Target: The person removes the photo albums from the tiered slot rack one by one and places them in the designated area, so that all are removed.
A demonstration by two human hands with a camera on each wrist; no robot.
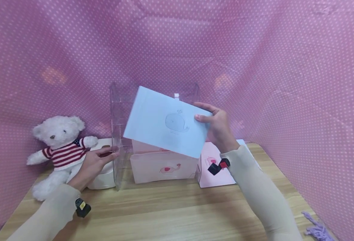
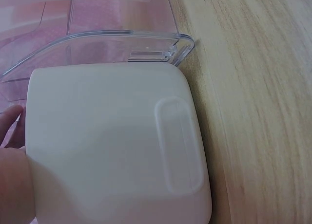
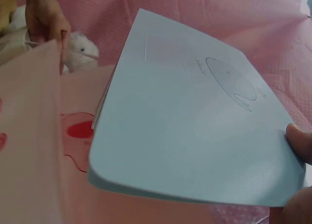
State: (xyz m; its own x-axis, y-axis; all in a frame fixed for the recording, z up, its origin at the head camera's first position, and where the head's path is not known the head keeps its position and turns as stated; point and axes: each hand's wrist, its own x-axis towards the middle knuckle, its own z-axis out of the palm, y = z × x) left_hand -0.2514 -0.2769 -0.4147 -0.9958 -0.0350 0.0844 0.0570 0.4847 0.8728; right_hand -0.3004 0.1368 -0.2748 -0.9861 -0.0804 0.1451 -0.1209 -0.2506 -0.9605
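Note:
A light blue booklet (image 1: 162, 120) with a whale drawing on its cover is tilted in the air in front of a clear plastic rack (image 1: 115, 134). My right hand (image 1: 219, 125) grips it by its right edge, thumb on the cover and fingers behind. In the right wrist view the booklet (image 3: 161, 121) fills the middle. My left hand (image 1: 94, 165) reaches to the rack's left side panel, its fingers fairly straight and seeming to touch it. Pink booklets (image 1: 165, 169) with an elephant drawing stand in the rack, partly hidden by the blue one.
A white rounded box (image 1: 103, 179) stands left of the rack, beside a white teddy bear (image 1: 59, 140) in a striped shirt. Another pink booklet (image 1: 211, 177) leans to the right. Purple yarn-like strands (image 1: 318, 231) lie at the front right of the wooden table (image 1: 153, 214).

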